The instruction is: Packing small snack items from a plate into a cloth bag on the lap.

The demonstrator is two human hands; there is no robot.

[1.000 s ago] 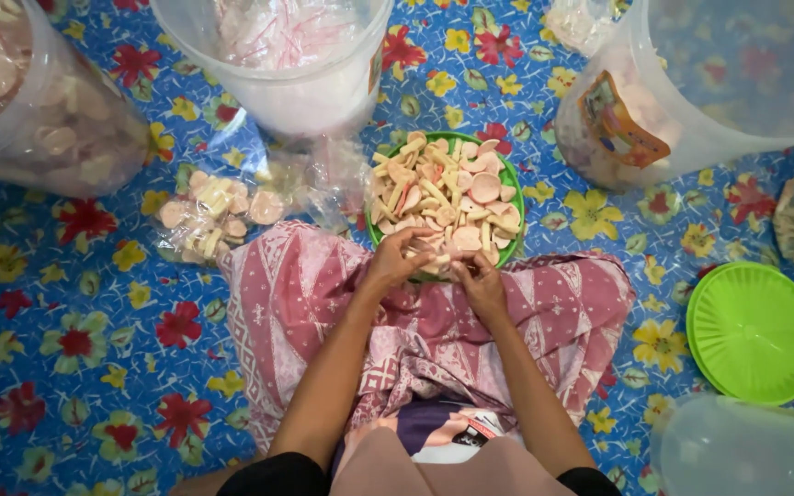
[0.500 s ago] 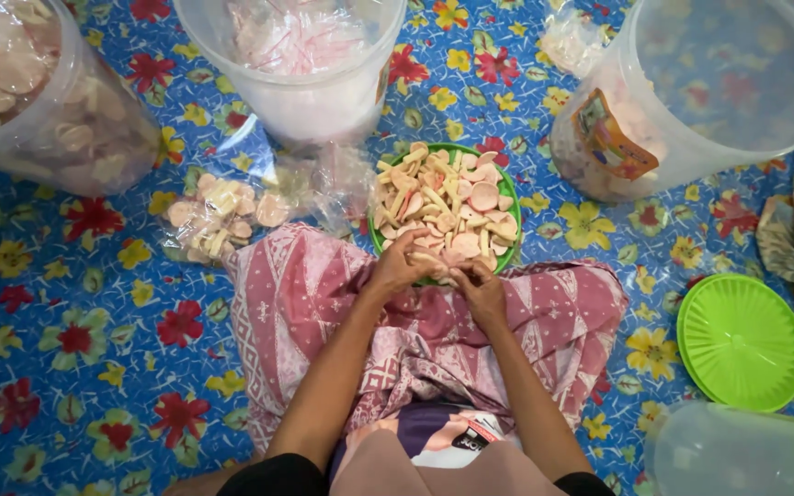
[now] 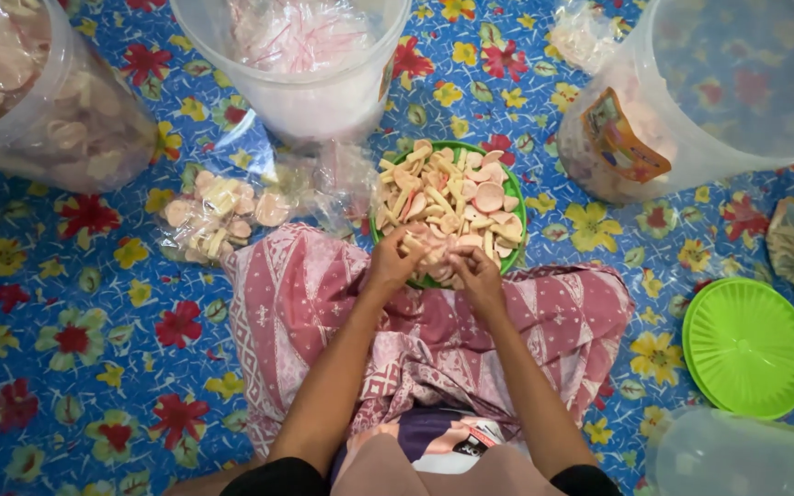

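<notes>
Reaching left hand point(image 3: 393, 260), right hand point(image 3: 476, 271), crackers point(image 3: 452, 197)

fingertips point(image 3: 413, 246) perhaps buried in crackers point(image 3: 448, 197), tubs point(image 3: 719, 92) cropped by edges

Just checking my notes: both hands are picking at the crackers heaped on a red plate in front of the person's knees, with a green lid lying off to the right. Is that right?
Not quite: the head view shows the plate is green, not red. The rest holds: the left hand and the right hand are at the crackers heaped on it, and the green lid lies to the right.
</notes>
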